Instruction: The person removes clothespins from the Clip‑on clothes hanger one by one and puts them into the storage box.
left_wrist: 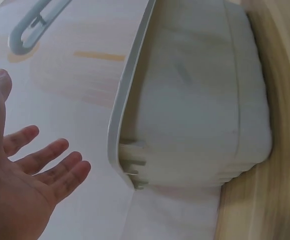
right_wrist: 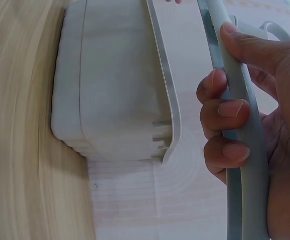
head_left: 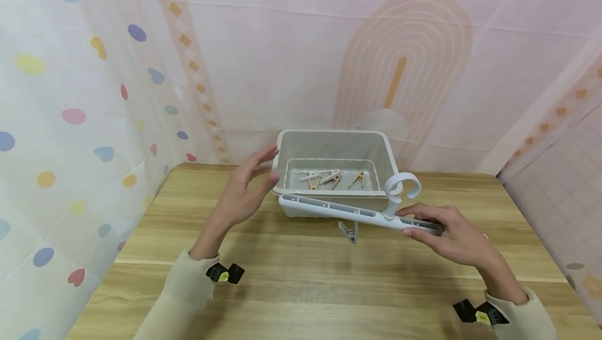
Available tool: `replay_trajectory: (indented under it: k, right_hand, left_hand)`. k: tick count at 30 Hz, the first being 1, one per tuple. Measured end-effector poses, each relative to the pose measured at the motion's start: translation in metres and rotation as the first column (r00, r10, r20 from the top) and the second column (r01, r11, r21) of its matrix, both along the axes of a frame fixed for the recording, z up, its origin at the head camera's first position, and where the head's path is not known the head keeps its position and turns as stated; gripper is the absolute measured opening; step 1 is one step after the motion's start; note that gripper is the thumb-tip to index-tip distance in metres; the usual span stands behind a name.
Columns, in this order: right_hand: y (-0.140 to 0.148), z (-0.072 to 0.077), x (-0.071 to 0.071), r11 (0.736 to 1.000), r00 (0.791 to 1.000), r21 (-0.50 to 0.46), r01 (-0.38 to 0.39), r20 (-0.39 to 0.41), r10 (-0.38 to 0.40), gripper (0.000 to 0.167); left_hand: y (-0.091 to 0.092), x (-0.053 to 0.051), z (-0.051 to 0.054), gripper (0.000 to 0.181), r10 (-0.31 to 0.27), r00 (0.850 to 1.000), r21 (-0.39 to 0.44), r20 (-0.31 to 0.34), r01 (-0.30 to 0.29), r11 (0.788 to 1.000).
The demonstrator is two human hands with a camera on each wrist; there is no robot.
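Observation:
My right hand [head_left: 458,234] grips one end of a pale blue-grey clothes hanger [head_left: 381,220], fingers and thumb wrapped round its bar in the right wrist view. The hanger's curled hook [head_left: 391,186] points up. A grey clip [head_left: 349,232] hangs below the bar. The hanger is held above the table, in front of a light grey plastic bin [head_left: 336,144]. Several clothes pegs [head_left: 331,177], white, tan and brownish, lie on the bin's floor. My left hand [head_left: 242,194] is beside the bin's left rim, fingers spread and holding nothing; the hanger's far end [left_wrist: 19,44] shows beyond it.
The bin stands at the back of a wood-grain table [head_left: 301,288]. Behind it hangs a patterned cloth [head_left: 273,68], and another cloth with coloured dots [head_left: 70,115] covers the left side. Small black devices [head_left: 226,273] sit at both cuffs.

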State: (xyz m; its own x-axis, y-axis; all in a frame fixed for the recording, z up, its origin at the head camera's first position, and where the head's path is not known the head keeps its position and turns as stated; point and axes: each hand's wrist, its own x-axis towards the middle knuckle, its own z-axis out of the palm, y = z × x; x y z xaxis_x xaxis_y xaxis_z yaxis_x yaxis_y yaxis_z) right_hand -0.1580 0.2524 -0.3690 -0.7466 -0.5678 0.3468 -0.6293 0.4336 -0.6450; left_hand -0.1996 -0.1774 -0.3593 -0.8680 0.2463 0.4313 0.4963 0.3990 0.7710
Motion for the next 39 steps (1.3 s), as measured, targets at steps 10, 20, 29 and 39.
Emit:
replay_trajectory:
  k: [10, 20, 29, 39]
  right_hand:
    - [-0.002, 0.001, 0.000, 1.000, 1.000, -0.015, -0.006, 0.000, 0.006, 0.037]
    - [-0.005, 0.001, 0.002, 0.999, 0.999, -0.039, -0.024, -0.027, 0.023, 0.038]
    - [-0.007, 0.002, 0.001, 1.000, 1.000, -0.023, -0.009, -0.006, 0.009, 0.036]
    - [-0.012, 0.007, 0.003, 0.999, 0.999, -0.031, -0.023, -0.039, 0.022, 0.038]
  left_hand:
    - [0.001, 0.019, -0.017, 0.058, -0.041, 0.997, 0.039, -0.068, 0.044, 0.998]
    - [0.008, 0.034, -0.032, 0.062, -0.096, 0.993, 0.130, -0.065, 0.103, 0.986]
    - [0.016, 0.045, -0.039, 0.065, -0.133, 0.991, 0.131, -0.028, 0.136, 0.982]
    - [0.029, 0.057, -0.050, 0.062, -0.112, 0.994, 0.099, -0.016, 0.114, 0.989]
